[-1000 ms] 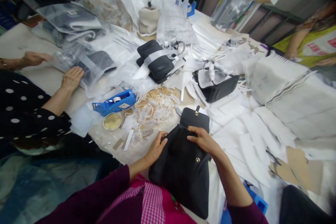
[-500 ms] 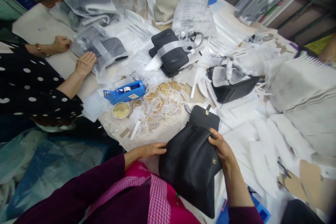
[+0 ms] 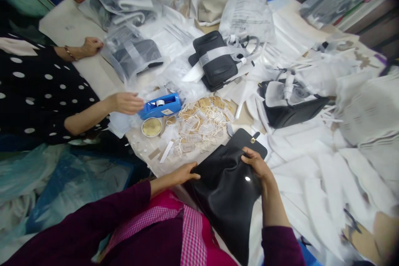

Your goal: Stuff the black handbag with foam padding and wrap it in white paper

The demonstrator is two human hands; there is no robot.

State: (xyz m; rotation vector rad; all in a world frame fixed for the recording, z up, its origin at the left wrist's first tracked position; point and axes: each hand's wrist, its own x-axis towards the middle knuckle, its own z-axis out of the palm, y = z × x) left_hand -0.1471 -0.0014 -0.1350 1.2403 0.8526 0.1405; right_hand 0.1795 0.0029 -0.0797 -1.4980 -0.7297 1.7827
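Both hands of the person wearing the camera rest on a black leather handbag with a flap and a gold clasp (image 3: 229, 187), which lies at the near edge of the cluttered work table (image 3: 90, 75) and hangs partly over the person's lap. Left hand (image 3: 184, 173): fingers stretched nearly flat, their tips pressed against the bag's left edge; whether anything is gripped cannot be told. Right hand (image 3: 256, 164): fingers curled over the upper rim of the bag just below the opened flap, pinching the leather. A small bright metal stud shows on the bag's front, beside the right wrist. Just beyond the bag lies a heap of tan paper tags with white strings (image 3: 199, 120); to its left stand a round shallow tin with a yellowish filling (image 3: 151, 126) and a blue plastic tape dispenser (image 3: 160, 106). A co-worker's hand (image 3: 126, 102), from a black sleeve with white dots, touches the dispenser's left end; that co-worker's other hand (image 3: 91, 45) rests by a clear plastic bag holding a dark item (image 3: 134, 54). Farther back lie a black bag banded with white wrapping (image 3: 215, 64) and another black bag stuffed with white paper (image 3: 289, 102). White paper sheets (image 3: 311, 166) cover the table's right side.
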